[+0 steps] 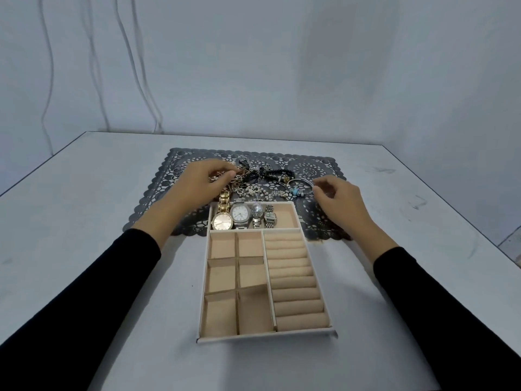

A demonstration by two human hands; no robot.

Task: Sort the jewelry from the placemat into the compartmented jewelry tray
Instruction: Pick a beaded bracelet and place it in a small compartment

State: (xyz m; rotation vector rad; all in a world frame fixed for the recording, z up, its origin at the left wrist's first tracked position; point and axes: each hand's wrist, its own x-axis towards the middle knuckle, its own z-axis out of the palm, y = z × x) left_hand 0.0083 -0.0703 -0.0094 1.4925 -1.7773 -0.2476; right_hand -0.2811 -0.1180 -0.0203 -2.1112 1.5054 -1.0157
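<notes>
On the counter (84, 249), the left hand (201, 182) has its fingers (225, 174) pinched on the jewelry pile (253, 182) on the placemat (318, 218), four watches (242, 217) fill the tray (267, 335)'s far compartment, and the right hand (339, 201), fingers curled, nips a bangle (300, 185).

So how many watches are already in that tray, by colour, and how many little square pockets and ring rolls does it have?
Gold watches: 1
Silver watches: 3
Total watches in the tray: 4
Square pockets: 6
Ring rolls: about 9, hard to count exactly
</notes>
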